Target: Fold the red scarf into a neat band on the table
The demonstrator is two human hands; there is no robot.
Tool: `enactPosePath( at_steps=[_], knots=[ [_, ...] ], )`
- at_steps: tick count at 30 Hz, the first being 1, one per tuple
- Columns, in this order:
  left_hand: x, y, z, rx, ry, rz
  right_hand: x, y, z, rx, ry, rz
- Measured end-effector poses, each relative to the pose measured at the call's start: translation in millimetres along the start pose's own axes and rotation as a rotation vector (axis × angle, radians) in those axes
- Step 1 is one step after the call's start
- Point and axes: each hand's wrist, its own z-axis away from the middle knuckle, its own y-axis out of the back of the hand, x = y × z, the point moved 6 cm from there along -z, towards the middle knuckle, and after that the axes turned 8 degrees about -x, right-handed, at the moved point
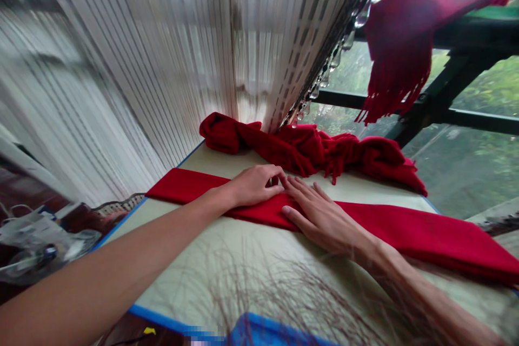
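A long red scarf (425,232) lies flat as a folded strip across a pale table top (194,259) with a blue edge. My left hand (253,185) rests on the strip near its middle, fingers curled down and pinching the cloth at its far edge. My right hand (320,213) lies flat on the same strip just to the right, fingers stretched out and together, fingertips almost touching my left hand. Behind both hands a bunched heap of red scarves (308,148) with fringe sits at the table's far side.
White string curtains (162,54) hang close behind the table on the left and centre. Another red fringed scarf (401,38) hangs over a dark window rail at upper right. Clear plastic bags and clutter (36,243) lie low at the left.
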Motion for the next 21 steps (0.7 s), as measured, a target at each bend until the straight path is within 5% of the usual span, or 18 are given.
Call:
enactPosePath(
  at_steps=[21],
  knots=[
    [0.5, 0.7, -0.3, 0.008, -0.014, -0.037, 1.7, 4.7, 2.5, 0.008, -0.005, 0.025]
  ],
)
